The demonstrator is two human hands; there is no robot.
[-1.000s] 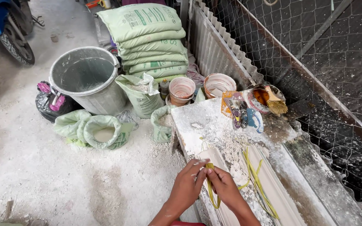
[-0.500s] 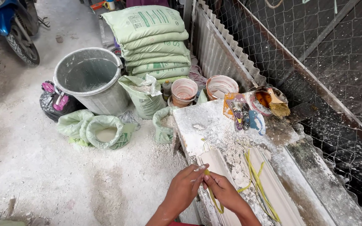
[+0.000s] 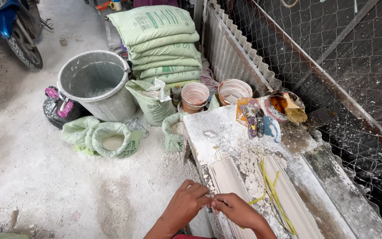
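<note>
Dusty yard — grey bucket (image 3: 94, 84) looks empty, open sack (image 3: 111, 140) holds powder.

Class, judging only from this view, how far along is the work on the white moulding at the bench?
Done: one long white moulding lies on the dusty bench, with yellow strips loose beside it. In hand: the left hand and right hand pinch something small together at its near end. Left: the brush rests unused in its pot.

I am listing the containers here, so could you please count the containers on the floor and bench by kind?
Stacked green sacks: 6
Open green bags: 4
Large grey bucket: 1
Small plaster-caked pots: 2
Tub holding a brush: 1
Total: 14; the sack count is approximate.
</note>
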